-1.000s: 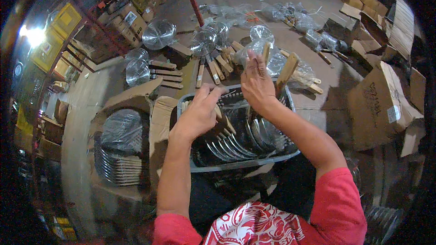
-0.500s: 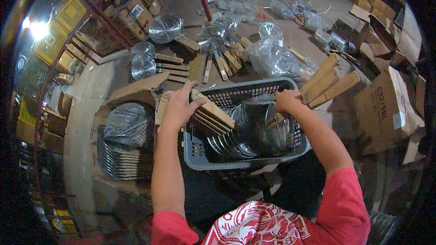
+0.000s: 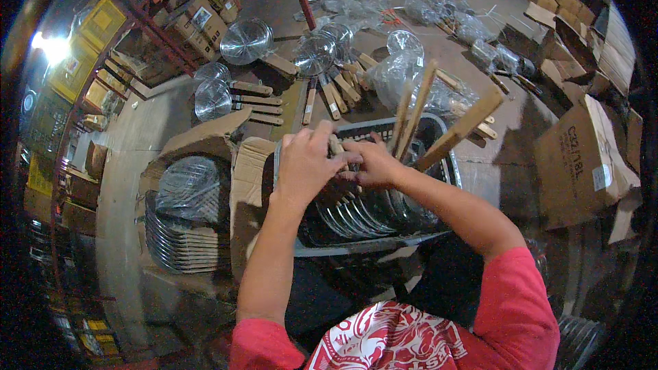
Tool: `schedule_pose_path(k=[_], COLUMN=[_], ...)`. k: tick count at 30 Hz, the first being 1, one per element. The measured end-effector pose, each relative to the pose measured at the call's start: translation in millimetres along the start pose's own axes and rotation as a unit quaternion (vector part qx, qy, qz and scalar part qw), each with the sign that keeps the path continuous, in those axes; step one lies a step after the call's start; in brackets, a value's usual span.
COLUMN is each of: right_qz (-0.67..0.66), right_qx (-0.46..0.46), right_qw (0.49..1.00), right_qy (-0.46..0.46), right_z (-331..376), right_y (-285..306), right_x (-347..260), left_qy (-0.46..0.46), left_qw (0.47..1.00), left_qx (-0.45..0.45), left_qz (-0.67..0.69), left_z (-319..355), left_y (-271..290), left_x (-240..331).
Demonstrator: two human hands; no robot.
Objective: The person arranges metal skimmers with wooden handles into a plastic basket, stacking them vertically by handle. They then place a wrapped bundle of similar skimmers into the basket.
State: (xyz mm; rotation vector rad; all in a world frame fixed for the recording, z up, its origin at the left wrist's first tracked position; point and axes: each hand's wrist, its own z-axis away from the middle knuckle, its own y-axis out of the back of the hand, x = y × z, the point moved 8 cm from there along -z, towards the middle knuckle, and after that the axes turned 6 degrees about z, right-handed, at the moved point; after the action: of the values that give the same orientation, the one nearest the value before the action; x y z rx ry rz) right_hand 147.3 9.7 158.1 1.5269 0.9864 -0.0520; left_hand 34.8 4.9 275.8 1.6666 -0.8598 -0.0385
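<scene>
Grey basket (image 3: 384, 246), tan handles (image 3: 460, 130)

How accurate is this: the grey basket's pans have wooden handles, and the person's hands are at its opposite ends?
The placement is wrong: the head view shows the left hand and right hand close together over the grey basket. Its pans do have wooden handles.

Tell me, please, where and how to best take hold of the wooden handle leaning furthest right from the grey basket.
Probably by the upper end of this wooden handle, coming from above and the right: it slants up and rightward beyond the grey basket, and that end stands apart from the two more upright handles, with no hand on it.
</scene>
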Motion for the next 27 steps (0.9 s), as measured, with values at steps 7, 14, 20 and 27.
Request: schedule_pose_path(k=[7, 14, 20, 27], right_qz=[0.014, 0.053, 0.086, 0.025], right_qx=[0.002, -0.083, -0.055, 0.026], right_qw=[1.000, 0.990, 0.991, 0.983], right_qy=[0.022, -0.104, -0.082, -0.182], right_z=[-1.8, 14.6, 17.8, 31.7], right_y=[23.1, 33.5, 38.7, 59.6], right_x=[5.4, 20.9, 28.1, 76.0], left_qy=[-0.037, -0.103, -0.020, 0.069], left_qw=[0.995, 0.994, 0.989, 0.985], left_qx=[-0.020, 0.023, 0.066, 0.070], left_qz=[0.087, -0.037, -0.132, -0.140], left_z=[-0.2, 0.7, -8.1, -11.4], left_y=[1.7, -4.1, -8.9, -1.3], left_x=[8.6, 18.4, 7.2, -15.5])
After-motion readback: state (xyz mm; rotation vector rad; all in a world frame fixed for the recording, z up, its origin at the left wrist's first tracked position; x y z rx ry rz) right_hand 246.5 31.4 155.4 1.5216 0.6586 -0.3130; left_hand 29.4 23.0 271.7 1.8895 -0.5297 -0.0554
